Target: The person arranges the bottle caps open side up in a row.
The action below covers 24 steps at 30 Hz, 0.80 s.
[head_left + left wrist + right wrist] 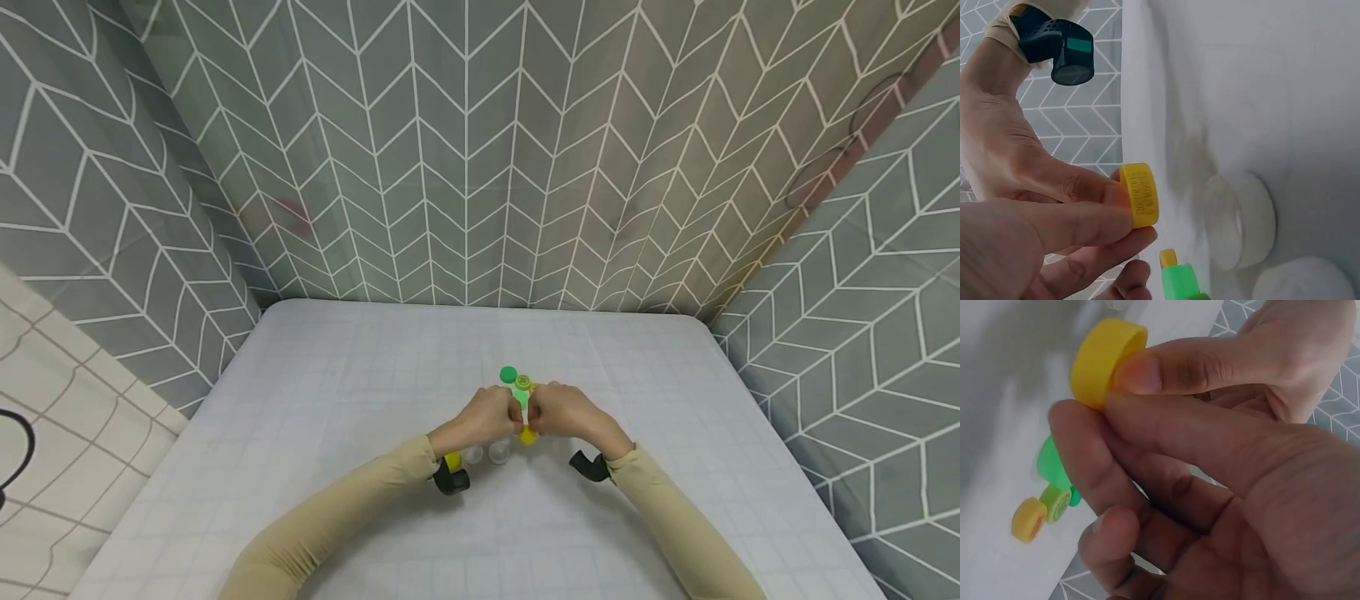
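A yellow bottle cap is held up between both hands, above the white table. My left hand pinches it from one side and my right hand pinches it from the other. In the left wrist view the ribbed, printed outer wall of the yellow cap faces the camera. The right wrist view shows the open side of the cap, with a thumb against its rim. The fingertips behind the cap are partly hidden.
Beyond the hands lie a green cap, a yellow-green cap and a light green cap. An orange-yellow cap is beside them. Two whitish translucent caps and a yellow piece lie nearer, by the left forearm.
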Motion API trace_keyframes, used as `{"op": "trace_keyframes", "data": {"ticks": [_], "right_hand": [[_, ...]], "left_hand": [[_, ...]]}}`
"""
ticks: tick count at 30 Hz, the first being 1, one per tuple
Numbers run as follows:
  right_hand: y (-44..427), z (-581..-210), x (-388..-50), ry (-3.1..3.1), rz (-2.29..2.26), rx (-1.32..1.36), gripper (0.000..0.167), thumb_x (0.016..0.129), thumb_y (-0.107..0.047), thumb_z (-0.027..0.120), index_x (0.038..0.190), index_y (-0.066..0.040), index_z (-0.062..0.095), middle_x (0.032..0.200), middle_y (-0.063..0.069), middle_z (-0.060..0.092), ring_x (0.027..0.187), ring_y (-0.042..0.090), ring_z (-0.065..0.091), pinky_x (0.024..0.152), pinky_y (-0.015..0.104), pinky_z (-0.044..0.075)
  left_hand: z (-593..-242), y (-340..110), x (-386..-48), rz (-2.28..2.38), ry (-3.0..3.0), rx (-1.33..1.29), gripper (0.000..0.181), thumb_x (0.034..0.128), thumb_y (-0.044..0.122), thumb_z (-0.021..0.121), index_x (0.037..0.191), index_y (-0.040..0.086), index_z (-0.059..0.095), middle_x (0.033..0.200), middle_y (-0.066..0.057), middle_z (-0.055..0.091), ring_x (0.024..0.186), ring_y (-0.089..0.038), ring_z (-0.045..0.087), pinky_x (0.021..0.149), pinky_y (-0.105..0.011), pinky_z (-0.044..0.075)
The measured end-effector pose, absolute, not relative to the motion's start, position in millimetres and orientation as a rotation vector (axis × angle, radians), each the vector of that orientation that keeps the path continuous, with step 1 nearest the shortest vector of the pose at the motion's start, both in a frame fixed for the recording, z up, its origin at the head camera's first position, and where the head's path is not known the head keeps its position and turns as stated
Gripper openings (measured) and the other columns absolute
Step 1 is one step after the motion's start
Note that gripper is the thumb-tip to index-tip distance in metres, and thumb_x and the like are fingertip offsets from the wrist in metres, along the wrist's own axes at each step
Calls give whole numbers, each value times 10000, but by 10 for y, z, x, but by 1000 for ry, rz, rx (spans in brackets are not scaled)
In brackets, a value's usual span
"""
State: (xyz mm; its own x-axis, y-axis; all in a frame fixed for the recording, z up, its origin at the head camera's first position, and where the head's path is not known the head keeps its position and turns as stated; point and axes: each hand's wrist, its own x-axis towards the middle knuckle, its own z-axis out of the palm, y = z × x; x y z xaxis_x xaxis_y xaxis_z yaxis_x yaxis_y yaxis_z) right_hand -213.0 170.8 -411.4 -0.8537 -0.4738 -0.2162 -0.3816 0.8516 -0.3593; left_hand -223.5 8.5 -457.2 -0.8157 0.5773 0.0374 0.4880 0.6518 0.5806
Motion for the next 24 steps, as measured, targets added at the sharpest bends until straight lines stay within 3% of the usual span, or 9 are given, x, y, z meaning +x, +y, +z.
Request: {"op": "trace_keyframes", "data": {"ticks": [7, 15, 19, 24], "right_hand": [[1676, -4166, -2111, 2683, -378, -645, 144, 785, -29, 720, 676, -122, 705, 588, -56, 632, 538, 87, 503, 516, 236, 386], [1651, -4228, -2060, 2620, -411, -639, 163, 772, 23, 675, 657, -91, 686, 607, 31, 663, 530, 91, 487, 508, 228, 358], [1643, -4251, -2057, 2610, -390, -635, 179, 771, 35, 668, 647, -94, 680, 596, 41, 662, 515, 90, 474, 497, 222, 337], [1632, -4264, -2073, 2617, -348, -629, 189, 787, 3, 690, 624, -89, 664, 593, 67, 669, 497, 86, 449, 490, 223, 312]], "left_hand": [[-4638, 99, -2202, 814, 2683, 899, 113, 793, 61, 703, 710, 135, 727, 697, 86, 654, 674, -44, 523, 678, -222, 430], [-4691, 89, -2147, 795, 2636, 871, 220, 758, 73, 715, 584, 173, 624, 564, 109, 572, 578, -40, 501, 672, -277, 414], [-4716, 94, -2137, 765, 2631, 865, 239, 771, 110, 726, 582, 193, 606, 556, 119, 568, 610, -44, 506, 809, -373, 416], [-4730, 94, -2137, 760, 2609, 842, 245, 795, 152, 742, 602, 201, 600, 563, 120, 572, 577, -51, 505, 854, -412, 403]]}}
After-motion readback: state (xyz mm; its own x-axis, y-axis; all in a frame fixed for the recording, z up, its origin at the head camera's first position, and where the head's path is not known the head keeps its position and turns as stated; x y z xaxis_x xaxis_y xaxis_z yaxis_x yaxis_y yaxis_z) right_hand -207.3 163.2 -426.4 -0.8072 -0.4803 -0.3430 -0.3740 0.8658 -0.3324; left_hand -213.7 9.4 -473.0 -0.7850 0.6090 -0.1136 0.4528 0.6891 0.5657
